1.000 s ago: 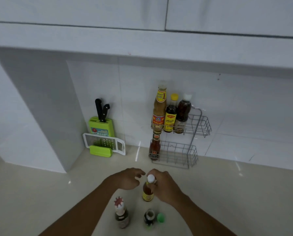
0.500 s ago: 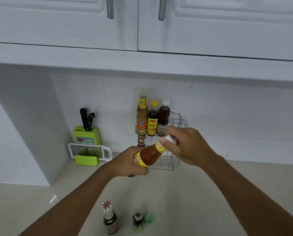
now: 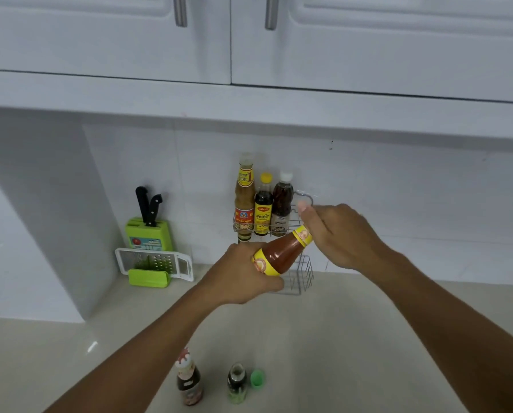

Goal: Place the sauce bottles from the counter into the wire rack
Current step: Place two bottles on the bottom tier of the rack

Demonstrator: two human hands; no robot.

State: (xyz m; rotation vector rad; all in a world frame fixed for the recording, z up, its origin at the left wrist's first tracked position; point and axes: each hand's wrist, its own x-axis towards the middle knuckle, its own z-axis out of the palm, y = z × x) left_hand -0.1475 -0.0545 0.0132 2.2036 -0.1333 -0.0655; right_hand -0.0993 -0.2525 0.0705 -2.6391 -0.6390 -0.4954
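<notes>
Bottles: three sit in the rack point(image 3: 304, 271); both hands point(image 3: 243, 277) point(image 3: 337, 234) grip one bottle point(image 3: 282, 253); two wait point(image 3: 189, 383) point(image 3: 236, 386).

A green knife block point(image 3: 148, 235) holding two black knives point(image 3: 148, 205) stands behind a white grater point(image 3: 155, 263).

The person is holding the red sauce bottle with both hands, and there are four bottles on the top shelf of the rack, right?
Not quite. The head view shows three bottles on the top shelf of the rack, not four. The rest is right: the left hand grips the bottom of the red sauce bottle and the right hand holds its top.
</notes>
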